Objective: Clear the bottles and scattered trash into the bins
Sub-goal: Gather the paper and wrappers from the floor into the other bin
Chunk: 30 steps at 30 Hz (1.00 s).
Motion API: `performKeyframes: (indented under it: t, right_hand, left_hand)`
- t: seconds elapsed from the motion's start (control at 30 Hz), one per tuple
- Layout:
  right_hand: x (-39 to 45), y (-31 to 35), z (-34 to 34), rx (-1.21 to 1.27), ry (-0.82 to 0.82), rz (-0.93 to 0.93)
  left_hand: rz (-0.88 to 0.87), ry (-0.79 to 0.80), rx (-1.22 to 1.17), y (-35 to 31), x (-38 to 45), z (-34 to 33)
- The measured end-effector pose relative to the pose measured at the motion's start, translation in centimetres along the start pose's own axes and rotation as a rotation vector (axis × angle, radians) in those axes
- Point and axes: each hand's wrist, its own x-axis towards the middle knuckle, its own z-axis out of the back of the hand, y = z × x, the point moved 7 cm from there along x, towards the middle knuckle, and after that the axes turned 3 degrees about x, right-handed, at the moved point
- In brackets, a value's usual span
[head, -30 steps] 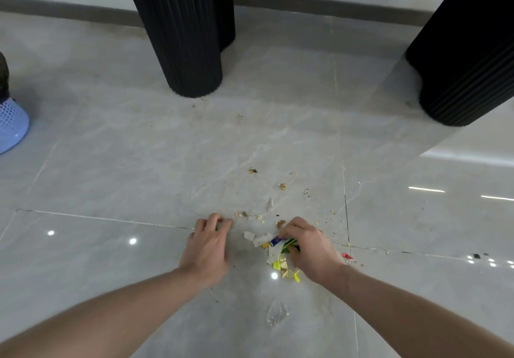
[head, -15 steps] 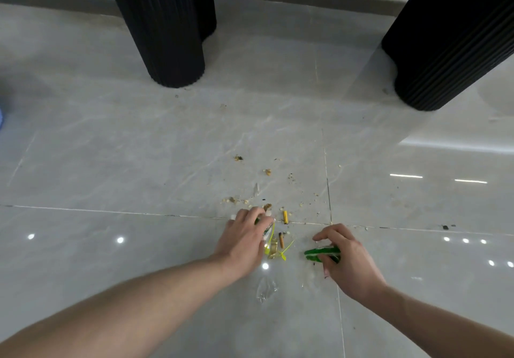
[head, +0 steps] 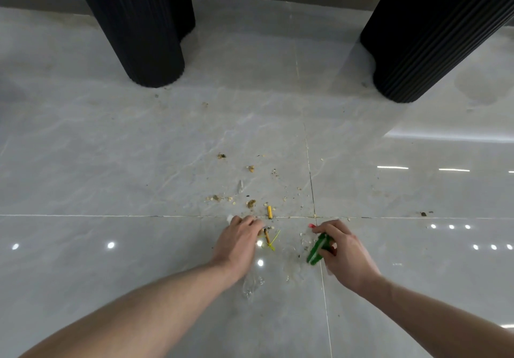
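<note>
Under me is a glossy grey tiled floor (head: 116,163), its grout lines crossing just ahead of where I reach. Crumbs (head: 251,203) are scattered near that crossing, with a short yellow stick (head: 269,212) on the grout line, a thin yellow-green strip (head: 274,239) and a crumpled clear wrapper (head: 251,285) closer to me. Further off, 2 black ribbed columns (head: 144,29) stand on the floor.

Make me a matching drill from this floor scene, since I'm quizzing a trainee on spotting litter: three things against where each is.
Things:
1. green wrapper
2. yellow stick
3. left hand

Places:
A. lying on the tile seam
B. on the floor over scraps
C. held in the right hand

Pairs: 1-C, 2-A, 3-B
</note>
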Motion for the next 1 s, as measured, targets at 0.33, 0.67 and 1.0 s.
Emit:
performKeyframes:
  t: [0.33,0.67,1.0]
  right_hand:
    - [-0.8,-1.1,-1.5,0.066,-0.026,-0.059]
    - [-0.2,-1.2,-2.6,-0.431,0.325,0.262]
    - [-0.6,-1.8,-3.3,-0.513,0.349,0.242]
  left_hand:
    - [-0.018,-0.028,-0.148,3.4,-1.0,2.1]
    - [-0.060,-0.057,-0.120,6.2,-2.5,4.2]
    - [-0.294,0.196,-0.189,2.4,-6.6,2.1]
